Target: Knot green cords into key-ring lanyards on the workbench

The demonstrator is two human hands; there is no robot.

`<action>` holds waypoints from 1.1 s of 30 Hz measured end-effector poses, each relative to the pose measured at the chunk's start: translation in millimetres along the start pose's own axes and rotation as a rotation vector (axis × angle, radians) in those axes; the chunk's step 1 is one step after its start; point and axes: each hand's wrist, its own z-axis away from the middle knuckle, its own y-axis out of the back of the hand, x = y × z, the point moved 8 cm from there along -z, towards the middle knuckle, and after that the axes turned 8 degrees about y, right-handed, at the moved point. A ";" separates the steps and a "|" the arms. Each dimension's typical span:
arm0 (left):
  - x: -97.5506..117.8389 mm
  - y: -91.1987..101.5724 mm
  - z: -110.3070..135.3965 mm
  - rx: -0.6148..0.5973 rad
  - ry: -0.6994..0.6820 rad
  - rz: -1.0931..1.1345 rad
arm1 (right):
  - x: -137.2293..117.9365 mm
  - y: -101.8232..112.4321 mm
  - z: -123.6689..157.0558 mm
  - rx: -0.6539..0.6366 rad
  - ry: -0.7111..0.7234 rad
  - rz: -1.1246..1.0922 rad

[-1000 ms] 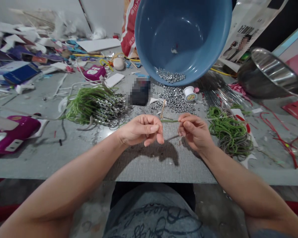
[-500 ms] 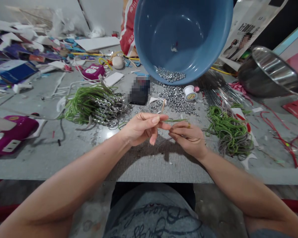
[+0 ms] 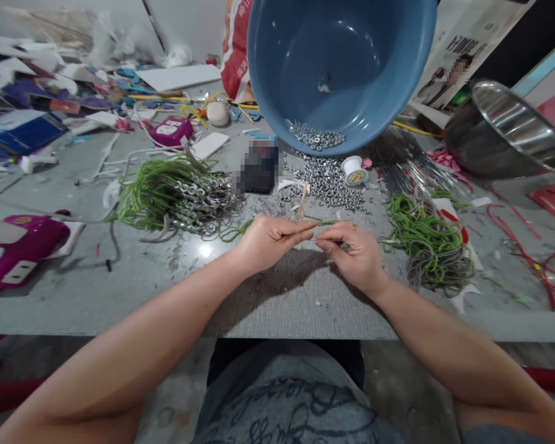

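My left hand (image 3: 271,240) pinches a thin green cord (image 3: 326,222) between thumb and forefinger just above the grey table (image 3: 277,296). My right hand (image 3: 354,253) meets it fingertip to fingertip, closed on the same cord; whatever else it holds is too small to make out. A loop of the cord trails left from my left hand (image 3: 234,232). Behind my hands lies a scatter of small metal nuts (image 3: 328,182). A tilted blue basin (image 3: 337,68) holds more nuts at its lower rim.
A bundle of green cords strung with nuts (image 3: 176,194) lies at the left, a loose green and grey cord pile (image 3: 428,240) at the right. A white thread spool (image 3: 354,171), a steel bowl (image 3: 509,132), purple devices (image 3: 16,250) and paper scraps crowd the back.
Both hands have moved away from me and lower toward the table, and closed together. The right hand has turned palm down, and the cord's loop now shows left of my left hand.
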 end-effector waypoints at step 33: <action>0.0 -24.4 10.5 -0.527 0.259 0.794 | 39.3 -3.4 3.7 0.186 -0.517 -0.868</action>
